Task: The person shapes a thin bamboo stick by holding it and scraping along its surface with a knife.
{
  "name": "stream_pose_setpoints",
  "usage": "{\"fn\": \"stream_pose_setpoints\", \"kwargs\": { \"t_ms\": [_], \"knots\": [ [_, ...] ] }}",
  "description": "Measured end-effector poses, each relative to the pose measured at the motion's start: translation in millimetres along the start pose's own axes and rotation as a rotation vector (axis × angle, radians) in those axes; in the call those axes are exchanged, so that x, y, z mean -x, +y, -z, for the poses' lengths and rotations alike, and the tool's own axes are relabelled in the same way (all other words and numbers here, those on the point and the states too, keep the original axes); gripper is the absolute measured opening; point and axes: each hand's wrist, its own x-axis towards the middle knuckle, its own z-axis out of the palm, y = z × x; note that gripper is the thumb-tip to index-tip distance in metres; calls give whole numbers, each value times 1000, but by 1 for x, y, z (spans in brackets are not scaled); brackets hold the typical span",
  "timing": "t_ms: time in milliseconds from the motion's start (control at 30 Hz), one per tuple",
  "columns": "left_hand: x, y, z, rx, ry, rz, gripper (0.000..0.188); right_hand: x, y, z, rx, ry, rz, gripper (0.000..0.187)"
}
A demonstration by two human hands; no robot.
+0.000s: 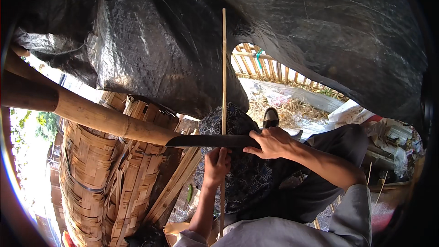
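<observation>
A long, thin bamboo strip [224, 73] runs upright through the middle of the view, from the dark sheeting down toward my lap. My left hand [216, 166] is closed around the strip just below a wide, dark-bladed knife [206, 141]. The blade lies crosswise over the strip, its tip toward the left. My right hand [274, 143] is closed at the knife's right end, fingers and thumb on it; the handle is mostly hidden by the hand. Beneath both hands a dark patterned cloth [249, 178] covers my leg.
Black plastic sheeting [151, 41] hangs across the front. A thick bamboo pole [100, 118] juts in from the left, near the blade tip. Woven bamboo rolls [87, 169] and split bamboo lengths [176, 180] stand at left. Beyond lie straw [263, 103] and a bamboo fence [270, 66].
</observation>
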Motion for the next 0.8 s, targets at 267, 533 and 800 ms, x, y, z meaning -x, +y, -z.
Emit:
{"fn": "stream_pose_setpoints", "kwargs": {
  "t_ms": [267, 533, 800],
  "knots": [
    [-9, -39, 14, -532, 42, -394, 18, 0, -1, -8, 12, 22, 59, 59],
    [-3, -3, -17, -316, 119, -113, 30, -18, 28, -12, -98, 121, -153, 49],
    [3, -7, -13, -282, 116, -97, 32, -28, 27, -9, 51, 57, -51, 58]
  ]
}}
